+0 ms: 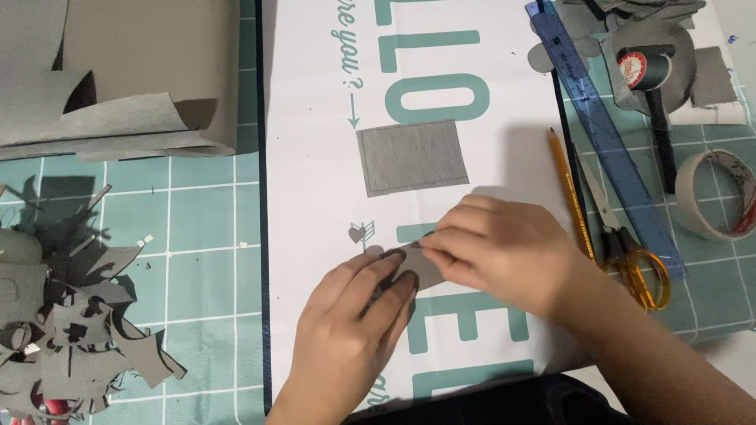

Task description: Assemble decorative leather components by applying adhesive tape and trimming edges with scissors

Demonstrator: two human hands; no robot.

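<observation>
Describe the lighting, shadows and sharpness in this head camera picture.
Head view: soft, even light from above, no hard glare on the white sheet; the hands, left and right, cast a faint shadow upward past the grey square; the small grey piece between them looks slightly soft, while the blue ruler and scissors are crisp.

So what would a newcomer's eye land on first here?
Both hands meet at the bottom centre, the left hand and right hand pressing a small grey piece onto the white sheet. Above lies a grey fabric square; a heap of grey scraps fills the left edge.
</observation>
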